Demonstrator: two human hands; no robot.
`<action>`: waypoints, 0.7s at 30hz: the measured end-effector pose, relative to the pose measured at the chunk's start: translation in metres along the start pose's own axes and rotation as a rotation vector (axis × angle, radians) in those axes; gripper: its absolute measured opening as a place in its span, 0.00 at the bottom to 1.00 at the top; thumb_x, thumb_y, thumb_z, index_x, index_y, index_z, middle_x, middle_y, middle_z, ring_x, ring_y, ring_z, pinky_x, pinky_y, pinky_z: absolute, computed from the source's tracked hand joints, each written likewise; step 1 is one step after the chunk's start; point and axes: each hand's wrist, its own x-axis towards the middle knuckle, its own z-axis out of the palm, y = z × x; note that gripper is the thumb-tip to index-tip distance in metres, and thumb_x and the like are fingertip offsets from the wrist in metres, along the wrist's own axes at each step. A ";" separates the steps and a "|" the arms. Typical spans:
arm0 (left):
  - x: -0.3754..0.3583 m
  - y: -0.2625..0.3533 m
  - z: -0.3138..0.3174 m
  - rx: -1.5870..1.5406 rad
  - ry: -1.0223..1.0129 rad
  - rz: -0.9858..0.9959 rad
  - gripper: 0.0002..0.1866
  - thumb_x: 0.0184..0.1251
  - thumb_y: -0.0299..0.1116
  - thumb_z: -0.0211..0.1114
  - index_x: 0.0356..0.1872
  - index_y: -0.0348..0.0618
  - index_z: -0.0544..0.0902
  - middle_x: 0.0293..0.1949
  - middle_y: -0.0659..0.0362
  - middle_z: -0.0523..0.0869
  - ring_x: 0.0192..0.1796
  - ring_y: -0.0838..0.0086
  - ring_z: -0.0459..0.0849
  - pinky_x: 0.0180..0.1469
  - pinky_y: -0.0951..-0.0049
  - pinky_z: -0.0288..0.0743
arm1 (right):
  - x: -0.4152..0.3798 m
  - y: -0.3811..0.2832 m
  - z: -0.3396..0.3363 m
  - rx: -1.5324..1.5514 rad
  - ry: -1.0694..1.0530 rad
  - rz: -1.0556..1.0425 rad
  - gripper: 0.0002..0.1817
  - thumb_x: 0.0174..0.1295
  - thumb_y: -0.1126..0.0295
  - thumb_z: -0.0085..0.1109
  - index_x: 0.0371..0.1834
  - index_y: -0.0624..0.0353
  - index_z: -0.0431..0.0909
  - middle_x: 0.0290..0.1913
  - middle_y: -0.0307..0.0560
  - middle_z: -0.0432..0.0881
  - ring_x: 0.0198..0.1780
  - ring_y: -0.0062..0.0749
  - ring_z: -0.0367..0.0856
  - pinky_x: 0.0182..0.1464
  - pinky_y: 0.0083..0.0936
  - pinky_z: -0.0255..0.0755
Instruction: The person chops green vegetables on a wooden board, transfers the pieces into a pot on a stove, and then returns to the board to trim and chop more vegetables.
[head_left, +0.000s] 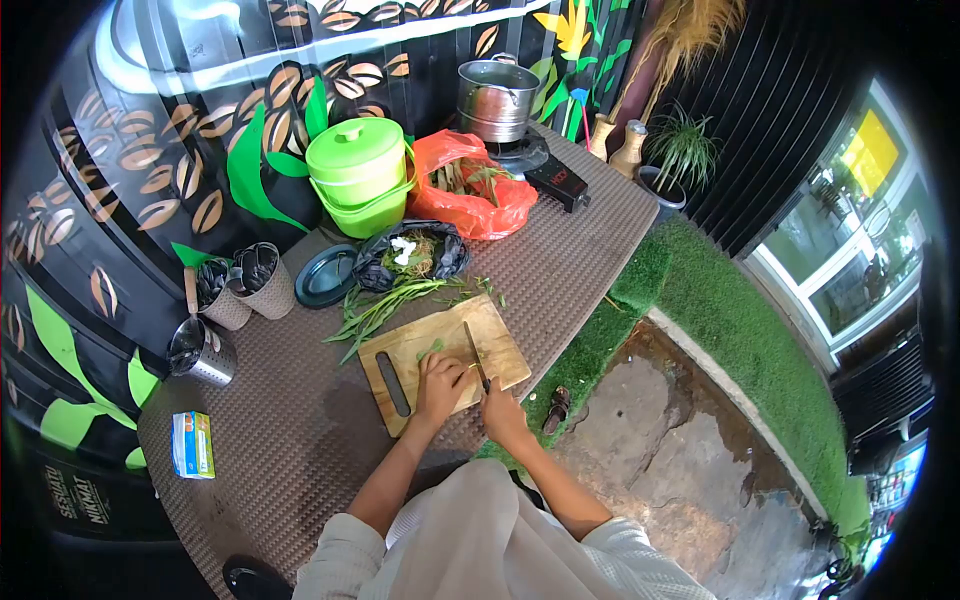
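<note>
A wooden cutting board (402, 350) with a slot handle lies at the table's near edge. My right hand (503, 413) is wrapped round the handle of a knife (474, 345), its blade pointing away over the board. Left of the blade, my left hand (442, 388) presses down on the board with its fingers together, close to some green leaves (431, 349). What is under its fingertips is too small to tell. Long green stalks (385, 305) lie just beyond the board, beside a black plastic bag (375, 272) with plant scraps in it.
Behind stand a green lidded container (357, 165), a red bag (510, 212) with leaves, and a steel pot (495, 105) on a black stove (560, 182). To the left are a dark plate (325, 277), utensil holders (270, 293) and a small blue-yellow pack (192, 445).
</note>
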 end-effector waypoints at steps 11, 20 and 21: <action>-0.001 0.002 -0.001 0.030 -0.008 -0.040 0.05 0.57 0.26 0.65 0.34 0.42 0.86 0.37 0.58 0.81 0.49 0.62 0.74 0.57 0.60 0.63 | 0.029 0.000 0.005 0.033 0.017 -0.038 0.17 0.69 0.62 0.45 0.52 0.62 0.60 0.33 0.72 0.81 0.39 0.66 0.82 0.41 0.54 0.76; -0.002 -0.001 -0.001 0.090 -0.020 -0.056 0.05 0.57 0.29 0.67 0.34 0.45 0.88 0.36 0.62 0.83 0.48 0.66 0.74 0.58 0.63 0.58 | 0.022 -0.001 0.019 0.001 0.003 0.017 0.17 0.69 0.63 0.45 0.51 0.65 0.59 0.35 0.71 0.81 0.39 0.66 0.82 0.42 0.54 0.76; -0.003 -0.001 0.000 0.090 -0.023 -0.052 0.05 0.57 0.29 0.67 0.34 0.45 0.88 0.36 0.62 0.83 0.48 0.66 0.74 0.58 0.63 0.58 | 0.019 -0.003 0.013 0.009 -0.003 0.007 0.17 0.69 0.63 0.46 0.51 0.65 0.59 0.35 0.71 0.81 0.39 0.66 0.82 0.42 0.54 0.76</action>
